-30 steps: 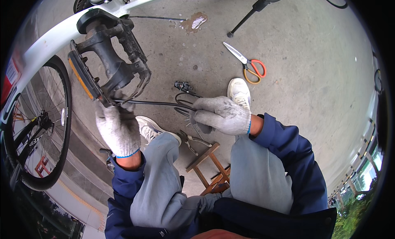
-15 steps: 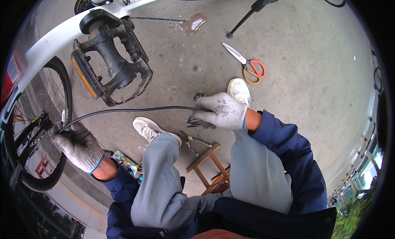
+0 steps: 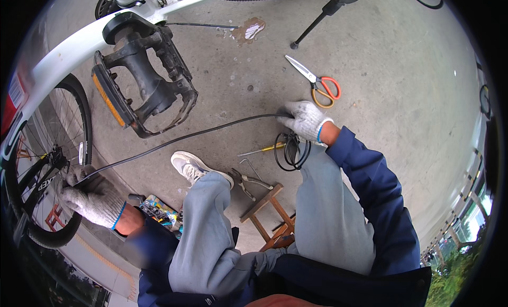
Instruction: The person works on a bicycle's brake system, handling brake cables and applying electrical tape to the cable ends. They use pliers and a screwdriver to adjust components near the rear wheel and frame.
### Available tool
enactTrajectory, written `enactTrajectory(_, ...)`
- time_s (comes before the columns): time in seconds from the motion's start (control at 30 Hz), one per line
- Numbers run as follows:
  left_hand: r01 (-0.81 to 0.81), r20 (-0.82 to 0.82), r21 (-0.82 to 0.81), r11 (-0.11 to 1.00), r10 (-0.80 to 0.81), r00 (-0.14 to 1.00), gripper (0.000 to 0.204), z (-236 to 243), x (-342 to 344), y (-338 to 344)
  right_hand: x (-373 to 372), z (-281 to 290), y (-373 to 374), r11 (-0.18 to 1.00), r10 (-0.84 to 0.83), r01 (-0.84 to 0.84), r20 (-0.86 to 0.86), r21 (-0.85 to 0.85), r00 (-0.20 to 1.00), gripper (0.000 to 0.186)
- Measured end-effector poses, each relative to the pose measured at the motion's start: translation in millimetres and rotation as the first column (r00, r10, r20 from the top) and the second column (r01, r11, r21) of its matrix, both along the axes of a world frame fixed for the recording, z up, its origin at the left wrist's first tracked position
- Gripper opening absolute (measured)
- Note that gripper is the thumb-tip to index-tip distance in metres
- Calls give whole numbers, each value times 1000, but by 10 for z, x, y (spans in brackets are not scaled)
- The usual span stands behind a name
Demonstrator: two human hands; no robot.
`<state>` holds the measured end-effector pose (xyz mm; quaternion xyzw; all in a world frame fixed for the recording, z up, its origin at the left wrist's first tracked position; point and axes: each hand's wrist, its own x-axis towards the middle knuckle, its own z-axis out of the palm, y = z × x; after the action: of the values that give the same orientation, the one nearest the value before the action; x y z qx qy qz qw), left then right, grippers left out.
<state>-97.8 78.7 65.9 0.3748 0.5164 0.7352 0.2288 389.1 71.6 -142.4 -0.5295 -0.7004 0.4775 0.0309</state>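
Observation:
A long black cable [image 3: 211,128] is stretched between my two gloved hands, above the floor and below the bicycle pedal [image 3: 151,87]. At the left, near the bicycle wheel [image 3: 84,114], my left hand [image 3: 99,198] is closed on one part of it. My right hand [image 3: 305,121] pinches the cable farther right, over my right knee. From under the right hand hangs a loose coil of the same cable [image 3: 292,151]. Both hands wear grey-white knit gloves with blue cuffs. The left fingertips are partly hard to make out against the dark wheel.
Orange-handled scissors [image 3: 324,90] lie beyond my right hand, near the kickstand [image 3: 312,32]. Pliers [image 3: 246,184], a hex key [image 3: 253,168] and a yellow-handled screwdriver [image 3: 264,149] lie between my feet by a wooden stool [image 3: 262,204]. A white bicycle frame [image 3: 69,53] spans the upper left.
My right hand has moved away and to the right, drawing the cable straighter. The coil now hangs plainly below it, and the screwdriver has come into sight. My left hand has shifted slightly nearer.

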Motion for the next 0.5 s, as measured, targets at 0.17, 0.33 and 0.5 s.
enactTrajectory(0.17,-178,-114,-183,967,159,981,35,-213,193,-24,60,-166,-69,997,-20,18,17,78,1000,29)
enactTrajectory(0.33,14,-123,-419,908,-72,990,33,-494,603,-103,144,-171,-49,995,-79,81,-22,53,997,29)
enactTrajectory(0.5,127,-103,-680,722,-266,958,27,-555,1064,-206,183,-116,132,992,-77,65,123,104,989,29)
